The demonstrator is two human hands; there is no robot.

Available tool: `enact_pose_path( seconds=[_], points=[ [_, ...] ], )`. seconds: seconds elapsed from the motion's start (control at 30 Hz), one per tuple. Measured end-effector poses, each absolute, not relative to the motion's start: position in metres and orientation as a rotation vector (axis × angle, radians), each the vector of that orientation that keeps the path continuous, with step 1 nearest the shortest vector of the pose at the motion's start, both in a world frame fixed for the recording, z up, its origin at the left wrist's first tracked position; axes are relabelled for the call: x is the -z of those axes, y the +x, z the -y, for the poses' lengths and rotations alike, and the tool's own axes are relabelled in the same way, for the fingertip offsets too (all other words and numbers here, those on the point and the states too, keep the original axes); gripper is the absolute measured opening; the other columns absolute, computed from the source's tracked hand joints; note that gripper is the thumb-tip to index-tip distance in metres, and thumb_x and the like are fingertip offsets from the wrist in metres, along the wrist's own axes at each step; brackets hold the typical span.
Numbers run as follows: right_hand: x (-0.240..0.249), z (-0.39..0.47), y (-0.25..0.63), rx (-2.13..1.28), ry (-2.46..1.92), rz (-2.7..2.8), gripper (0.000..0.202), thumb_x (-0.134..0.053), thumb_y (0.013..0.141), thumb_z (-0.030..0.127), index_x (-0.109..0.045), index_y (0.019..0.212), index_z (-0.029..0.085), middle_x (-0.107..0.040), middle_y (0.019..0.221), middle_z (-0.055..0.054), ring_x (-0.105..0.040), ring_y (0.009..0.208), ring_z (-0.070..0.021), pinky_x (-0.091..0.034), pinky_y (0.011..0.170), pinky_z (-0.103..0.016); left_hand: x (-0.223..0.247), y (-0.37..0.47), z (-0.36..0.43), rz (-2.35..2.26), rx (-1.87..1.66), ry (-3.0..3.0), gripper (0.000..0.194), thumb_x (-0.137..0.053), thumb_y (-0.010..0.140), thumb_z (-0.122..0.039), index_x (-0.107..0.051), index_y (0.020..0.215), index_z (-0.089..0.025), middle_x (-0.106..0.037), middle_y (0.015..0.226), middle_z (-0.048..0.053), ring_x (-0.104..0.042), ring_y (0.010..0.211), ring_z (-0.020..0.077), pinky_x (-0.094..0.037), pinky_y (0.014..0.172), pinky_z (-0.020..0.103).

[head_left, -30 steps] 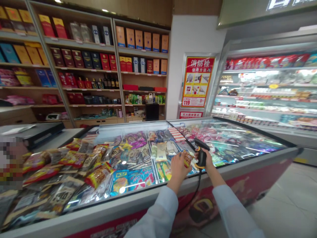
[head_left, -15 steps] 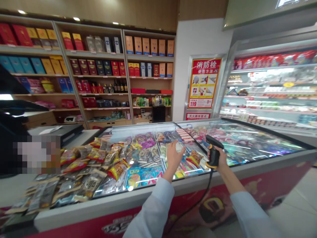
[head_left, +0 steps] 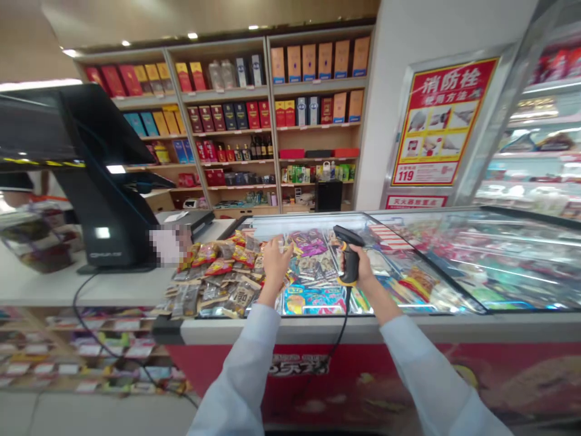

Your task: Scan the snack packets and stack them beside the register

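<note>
My right hand point(head_left: 361, 266) is wrapped round the grip of a black and yellow barcode scanner point(head_left: 348, 261). The scanner is upright above the chest freezer's glass top, its head pointing left and its cord point(head_left: 342, 327) hanging over the front edge. Further left, my left hand point(head_left: 276, 266) has its fingers apart and holds nothing. It hovers at the right side of a heap of snack packets point(head_left: 222, 269), some red and yellow, others brown and clear. A single red and yellow packet point(head_left: 417, 281) lies on the glass right of the scanner.
The chest freezer point(head_left: 218, 332) spans the front, with ice-cream packs under its glass. On the left counter point(head_left: 122, 290) stands a black checkout terminal point(head_left: 100, 181), with a cable trailing down. Shelves of boxed goods point(head_left: 313, 60) line the back, beside a red wall sign point(head_left: 447, 121).
The view has turned left, bringing the checkout terminal fully in. Both hands have moved left over the freezer, the left one toward the packet heap, the right one still holding the scanner.
</note>
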State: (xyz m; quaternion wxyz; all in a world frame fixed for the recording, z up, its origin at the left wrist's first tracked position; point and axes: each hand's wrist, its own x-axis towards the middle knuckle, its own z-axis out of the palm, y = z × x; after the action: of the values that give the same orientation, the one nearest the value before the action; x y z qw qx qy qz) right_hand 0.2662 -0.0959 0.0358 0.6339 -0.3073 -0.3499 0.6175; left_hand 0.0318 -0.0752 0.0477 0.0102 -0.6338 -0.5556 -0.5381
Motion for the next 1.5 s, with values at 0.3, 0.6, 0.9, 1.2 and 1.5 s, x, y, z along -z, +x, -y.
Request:
enact_pose_path(
  seconds=[0.3, 0.6, 0.9, 1.2, 1.5],
  points=[
    [-0.020, 0.078, 0.169, -1.626, -0.677, 0.794, 0.028, -0.054, 0.075, 0.041, -0.056, 0.060, 0.018, -0.057, 0.045, -0.001, -0.049, 0.034, -0.0111, -0.040, 0.033, -0.021, -0.027, -0.059, 0.073, 1.770, 1.557, -1.570, 0.034, -0.054, 0.082, -0.028, -0.061, 0.113, -0.016, -0.061, 0.112, 0.013, -0.055, 0.107, 0.0266, -0.042, 0.095, 0.040],
    [0.011, 0.078, 0.128, -1.708, -0.691, 0.781, 0.028, -0.054, 0.074, 0.041, -0.059, 0.062, 0.017, -0.056, 0.046, -0.001, -0.048, 0.034, -0.0099, -0.039, 0.034, -0.020, 0.008, -0.070, 0.066, 1.773, 1.162, -1.604, 0.044, -0.057, 0.082, -0.035, -0.059, 0.123, -0.019, -0.052, 0.131, 0.016, -0.047, 0.119, 0.0331, -0.039, 0.098, 0.049],
    [0.012, 0.082, 0.135, -1.753, -0.713, 0.866, 0.035, -0.055, 0.073, 0.047, -0.059, 0.058, 0.016, -0.055, 0.046, -0.001, -0.047, 0.038, -0.0098, -0.038, 0.036, -0.020, 0.011, -0.067, 0.070, 1.890, 1.041, -1.491, 0.049, -0.055, 0.081, -0.035, -0.058, 0.126, -0.017, -0.044, 0.138, 0.017, -0.040, 0.125, 0.0336, -0.036, 0.102, 0.047],
    [0.010, 0.089, 0.134, -1.760, -0.592, 0.898, 0.035, -0.058, 0.071, 0.048, -0.059, 0.057, 0.016, -0.056, 0.048, -0.001, -0.046, 0.039, -0.0097, -0.038, 0.037, -0.021, 0.006, -0.063, 0.074, 1.978, 0.887, -1.445, 0.055, -0.055, 0.079, -0.038, -0.056, 0.129, -0.015, -0.053, 0.121, 0.019, -0.046, 0.112, 0.0345, -0.038, 0.094, 0.048],
    [0.011, 0.087, 0.137, -1.853, -0.538, 0.960, 0.041, -0.057, 0.069, 0.054, -0.058, 0.055, 0.016, -0.052, 0.043, -0.001, -0.042, 0.036, -0.0097, -0.039, 0.035, -0.022, 0.007, -0.072, 0.076, 1.814, 1.394, -1.459, 0.049, -0.059, 0.076, -0.032, -0.060, 0.123, -0.017, -0.053, 0.115, 0.014, -0.051, 0.107, 0.0273, -0.042, 0.096, 0.042]
  ],
)
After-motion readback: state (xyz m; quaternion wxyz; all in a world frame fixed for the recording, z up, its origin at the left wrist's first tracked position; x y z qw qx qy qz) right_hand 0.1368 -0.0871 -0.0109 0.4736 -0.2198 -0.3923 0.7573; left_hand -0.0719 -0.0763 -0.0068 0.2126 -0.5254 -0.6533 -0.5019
